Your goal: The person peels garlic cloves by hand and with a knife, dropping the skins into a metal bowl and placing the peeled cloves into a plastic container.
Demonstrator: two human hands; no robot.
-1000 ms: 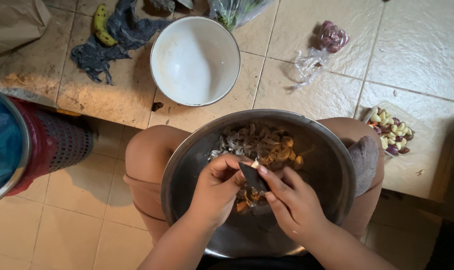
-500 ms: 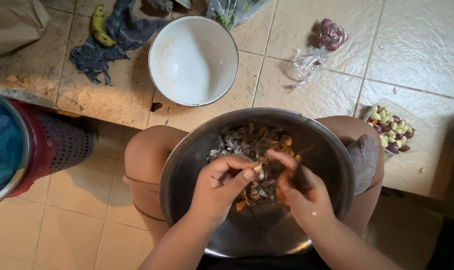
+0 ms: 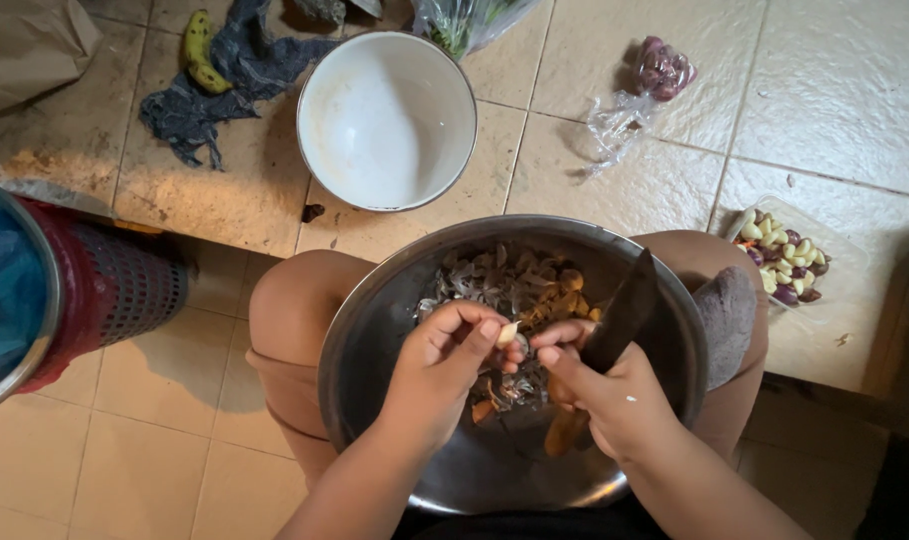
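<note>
While left hand (image 3: pixel 444 365) fingers pinch garlic clove (image 3: pixel 507 333), right hand (image 3: pixel 614 400) grips knife (image 3: pixel 622 312), handle hidden.

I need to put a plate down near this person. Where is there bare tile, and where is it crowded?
Bare tile lies right of the round white bowl, between it and the clear plastic bag, and beyond that bag. Crowded: the steel bowl on the lap, where the left hand and right hand meet.

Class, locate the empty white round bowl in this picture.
In the head view the empty white round bowl sits on the tiled ledge, top centre, just beyond the metal bowl on the person's lap, right of the dark blue cloth.
</note>
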